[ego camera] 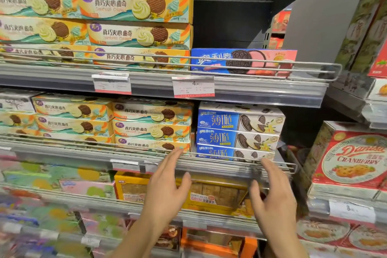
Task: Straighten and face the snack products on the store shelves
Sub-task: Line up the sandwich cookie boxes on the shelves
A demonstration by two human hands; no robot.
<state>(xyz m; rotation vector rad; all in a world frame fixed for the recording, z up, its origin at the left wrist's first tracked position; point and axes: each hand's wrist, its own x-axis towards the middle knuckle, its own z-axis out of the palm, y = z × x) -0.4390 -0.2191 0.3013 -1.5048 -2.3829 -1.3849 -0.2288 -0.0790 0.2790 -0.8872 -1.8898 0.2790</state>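
Observation:
My left hand (pixel 165 186) is raised with straight fingers, its tips at the wire rail (pixel 146 153) of the middle shelf, below the yellow sandwich cookie boxes (pixel 151 124). My right hand (pixel 272 192) is open too, fingertips just under the stack of three blue and white Oreo thin boxes (pixel 238 132). Neither hand holds anything. On the top shelf a single blue and pink Oreo box (pixel 243 62) lies beside three stacked yellow cookie boxes (pixel 138 27). A yellow cracker box (pixel 211 192) on the lower shelf shows between my hands.
Red Danisa cranberry cookie tins (pixel 351 163) are stacked at the right on a neighbouring shelf. Price tags (pixel 193 87) hang on the top shelf edge. An empty dark gap (pixel 230 25) sits above the top Oreo box. Pastel packages (pixel 83 186) fill the lower left, blurred.

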